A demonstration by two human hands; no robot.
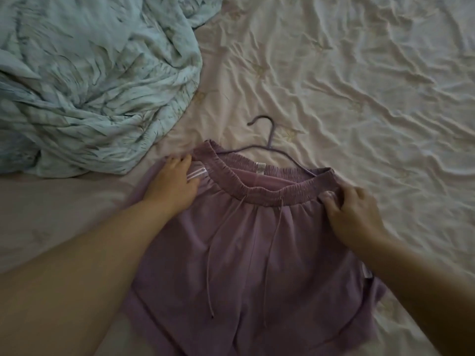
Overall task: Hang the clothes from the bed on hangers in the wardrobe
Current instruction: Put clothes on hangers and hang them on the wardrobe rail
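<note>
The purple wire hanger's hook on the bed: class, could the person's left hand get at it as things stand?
Probably yes. The purple wire hanger's hook lies bare on the cream bedsheet, beyond the mauve drawstring shorts; nothing lies between it and the left hand resting on their waistband.

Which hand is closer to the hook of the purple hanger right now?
Left. The left hand lies on the trousers' waistband corner, below-left of the hanger hook; the right hand grips the opposite corner, farther off to the lower right.

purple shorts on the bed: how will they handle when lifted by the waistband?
Probably floppy: the purple shorts lie in soft folds. The elastic waistband is gathered, so it likely stretches. The drawstrings hang loose and would likely dangle.
</note>
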